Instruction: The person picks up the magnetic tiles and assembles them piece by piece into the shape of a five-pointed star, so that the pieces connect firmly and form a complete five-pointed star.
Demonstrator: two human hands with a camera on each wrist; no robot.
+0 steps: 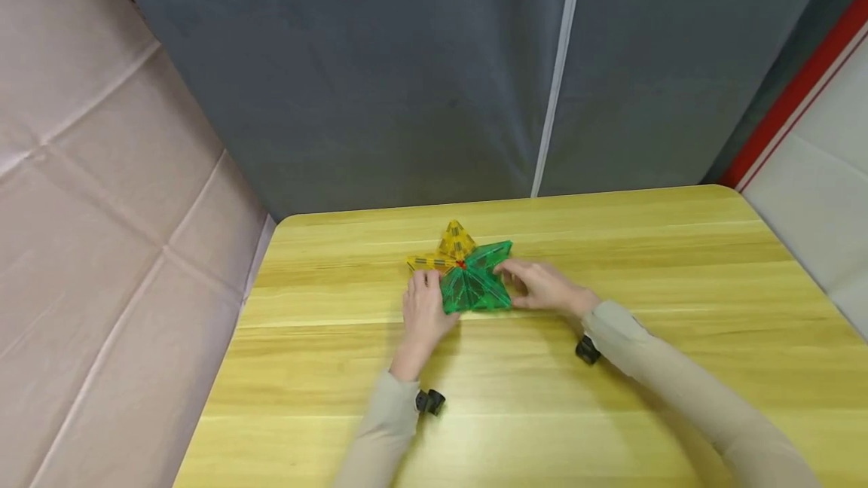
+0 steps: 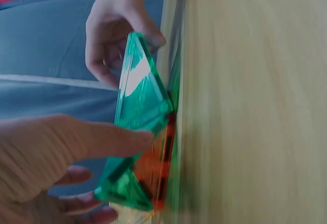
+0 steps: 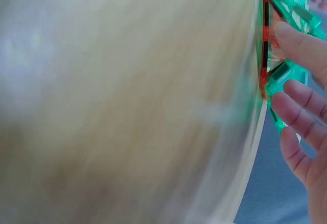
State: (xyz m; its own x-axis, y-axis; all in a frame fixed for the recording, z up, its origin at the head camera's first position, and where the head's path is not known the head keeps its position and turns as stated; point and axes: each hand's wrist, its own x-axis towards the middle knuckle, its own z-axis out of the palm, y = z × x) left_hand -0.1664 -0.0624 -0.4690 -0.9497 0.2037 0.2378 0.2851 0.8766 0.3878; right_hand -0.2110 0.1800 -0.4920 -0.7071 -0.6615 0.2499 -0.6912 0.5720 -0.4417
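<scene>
A star-like build of see-through magnetic tiles lies on the table. Its green magnetic tiles point(image 1: 481, 285) rise toward the front and right, and its yellow magnetic tiles point(image 1: 456, 239) point to the back and left. My left hand point(image 1: 425, 307) holds the left side of the green part, thumb across a tile and fingers beyond it in the left wrist view. On the right side, my right hand point(image 1: 545, 288) grips the green part between thumb and curved fingers. An orange magnetic tile point(image 2: 156, 165) shows low among the green ones; the right thumb lies over it in the right wrist view.
The build stands on a wood-grain table point(image 1: 325, 367) near its back edge. Behind hangs a dark grey curtain point(image 1: 380, 81) with a pale vertical strip. A pale quilted wall point(image 1: 108, 232) borders the left, and a white panel point(image 1: 823, 141) the right.
</scene>
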